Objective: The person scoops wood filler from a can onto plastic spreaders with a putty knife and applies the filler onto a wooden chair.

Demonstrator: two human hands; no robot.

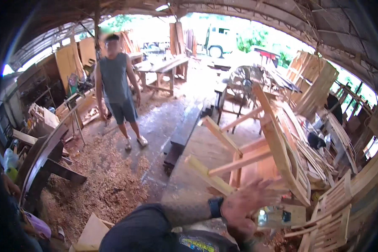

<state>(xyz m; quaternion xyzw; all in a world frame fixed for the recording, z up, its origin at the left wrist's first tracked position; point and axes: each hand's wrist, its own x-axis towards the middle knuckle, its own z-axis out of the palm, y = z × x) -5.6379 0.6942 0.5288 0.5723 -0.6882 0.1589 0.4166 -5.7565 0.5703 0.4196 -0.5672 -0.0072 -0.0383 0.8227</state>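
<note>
The left hand (250,197) is spread open on the overturned wooden chair frame (260,155) lying on the bench (197,168), while the right hand (243,233) grips something I cannot make out, so the frame looks liable to tip toward the stacked frames (327,218).

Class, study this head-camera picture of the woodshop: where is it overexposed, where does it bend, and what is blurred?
Head view: daylight blows out the open far end around the parked vehicle; the roof beams curve with fisheye distortion and the corners go black; the person's raised hand by the overturned wooden chair is motion-smeared.
</note>
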